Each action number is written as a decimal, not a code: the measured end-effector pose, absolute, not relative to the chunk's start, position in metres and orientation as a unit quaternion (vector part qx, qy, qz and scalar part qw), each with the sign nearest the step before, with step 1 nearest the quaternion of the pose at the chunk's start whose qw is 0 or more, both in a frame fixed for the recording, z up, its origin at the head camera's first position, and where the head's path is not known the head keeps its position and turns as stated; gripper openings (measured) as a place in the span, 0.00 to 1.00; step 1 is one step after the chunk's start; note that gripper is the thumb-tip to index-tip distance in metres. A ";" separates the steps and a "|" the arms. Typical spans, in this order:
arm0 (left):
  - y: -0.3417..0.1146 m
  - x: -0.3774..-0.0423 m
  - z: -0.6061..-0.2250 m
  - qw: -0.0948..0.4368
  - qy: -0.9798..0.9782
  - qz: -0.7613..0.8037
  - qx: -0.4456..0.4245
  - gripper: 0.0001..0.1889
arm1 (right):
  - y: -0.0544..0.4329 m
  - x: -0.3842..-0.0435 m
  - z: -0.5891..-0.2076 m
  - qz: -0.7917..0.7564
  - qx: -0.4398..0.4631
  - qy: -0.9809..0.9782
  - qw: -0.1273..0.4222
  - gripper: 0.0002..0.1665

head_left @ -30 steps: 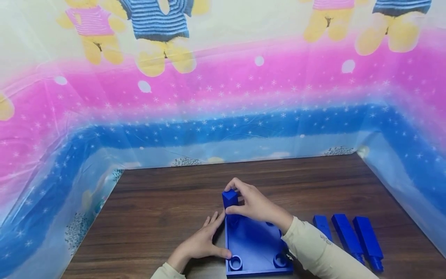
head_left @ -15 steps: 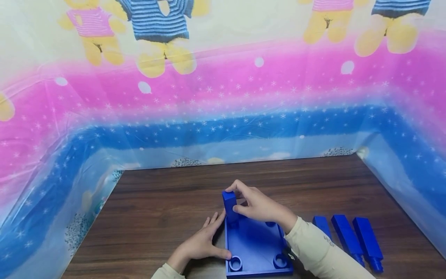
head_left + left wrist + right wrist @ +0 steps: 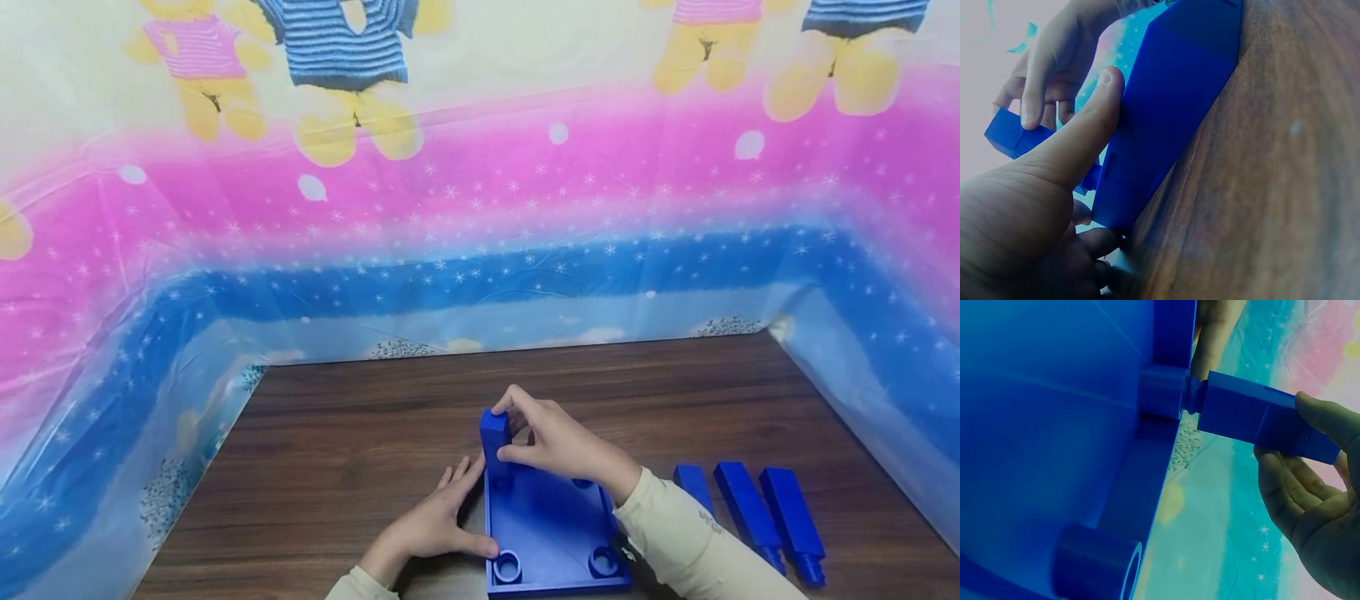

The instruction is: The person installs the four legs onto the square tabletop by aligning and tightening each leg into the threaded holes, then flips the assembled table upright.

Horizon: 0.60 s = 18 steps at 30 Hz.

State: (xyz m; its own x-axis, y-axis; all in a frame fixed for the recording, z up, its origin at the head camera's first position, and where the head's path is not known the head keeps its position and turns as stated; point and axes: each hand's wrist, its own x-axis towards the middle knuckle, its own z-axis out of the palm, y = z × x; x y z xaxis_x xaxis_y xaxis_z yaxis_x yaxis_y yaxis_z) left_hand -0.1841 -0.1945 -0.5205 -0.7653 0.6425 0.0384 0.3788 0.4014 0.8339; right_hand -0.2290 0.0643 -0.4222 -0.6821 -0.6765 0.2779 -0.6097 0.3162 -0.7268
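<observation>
A blue square plastic panel (image 3: pixel 555 533) with raised round sockets at its corners lies on the table. My right hand (image 3: pixel 558 437) pinches a square blue table leg (image 3: pixel 495 437) between thumb and fingers, upright over the far left socket. In the right wrist view the narrow threaded end (image 3: pixel 1195 395) of the leg enters the mouth of that socket (image 3: pixel 1163 390), with part of the thread showing. Along the panel's left side rests my left hand (image 3: pixel 438 521), its thumb (image 3: pixel 1100 100) straight against the edge and its fingers spread toward the far corner.
To the right on the brown wooden table (image 3: pixel 360 433) lie three more blue legs; the rightmost leg (image 3: pixel 792 517) shows its threaded end toward me. The right sleeve (image 3: pixel 697 533) overlaps the leftmost leg (image 3: pixel 693 483). A patterned cloth (image 3: pixel 480 275) hangs behind the table.
The right hand's thumb and fingers have shifted around the leg, and the leg has turned a little in place and stands straighter. The left hand and panel have stayed put.
</observation>
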 end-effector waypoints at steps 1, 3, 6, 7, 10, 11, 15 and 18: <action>-0.195 -0.185 -0.522 0.146 0.826 0.449 0.308 0.64 | 0.064 -0.229 -0.423 -0.427 -0.398 0.811 0.035 0.25; -0.194 -0.185 -0.522 0.149 0.828 0.448 0.303 0.64 | 0.063 -0.229 -0.423 -0.422 -0.399 0.814 0.028 0.25; -0.194 -0.184 -0.520 0.150 0.829 0.444 0.304 0.64 | 0.062 -0.229 -0.422 -0.413 -0.403 0.816 0.021 0.26; -0.193 -0.184 -0.517 0.152 0.828 0.445 0.305 0.64 | 0.062 -0.229 -0.423 -0.409 -0.405 0.818 0.020 0.26; -0.192 -0.182 -0.510 0.153 0.827 0.443 0.308 0.64 | 0.062 -0.229 -0.424 -0.394 -0.410 0.823 0.017 0.28; -0.192 -0.181 -0.508 0.155 0.828 0.442 0.307 0.64 | 0.062 -0.229 -0.424 -0.391 -0.411 0.823 0.017 0.28; -0.192 -0.182 -0.513 0.157 0.834 0.439 0.294 0.64 | 0.062 -0.231 -0.425 -0.391 -0.422 0.817 0.022 0.26; -0.193 -0.186 -0.523 0.158 0.834 0.443 0.288 0.64 | 0.062 -0.232 -0.423 -0.400 -0.426 0.811 0.030 0.25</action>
